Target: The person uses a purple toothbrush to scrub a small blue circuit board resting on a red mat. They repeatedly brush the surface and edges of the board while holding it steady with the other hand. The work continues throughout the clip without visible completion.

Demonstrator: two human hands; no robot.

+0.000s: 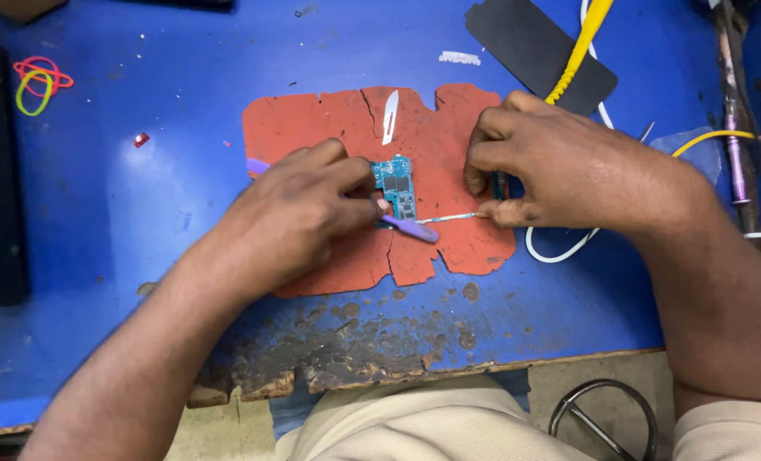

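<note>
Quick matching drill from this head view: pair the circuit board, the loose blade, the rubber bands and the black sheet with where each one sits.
1. circuit board
2. loose blade
3. rubber bands
4. black sheet

A. far left on the blue table
B. top edge of the red mat
C. under the yellow cable
D. mat centre, by the left hand

Pairs: 1-D, 2-B, 3-A, 4-C

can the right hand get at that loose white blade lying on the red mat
Probably yes. The white blade lies bare on the red mat, just left of the right hand, nothing between; that hand now pinches a thin metal tool.
</note>
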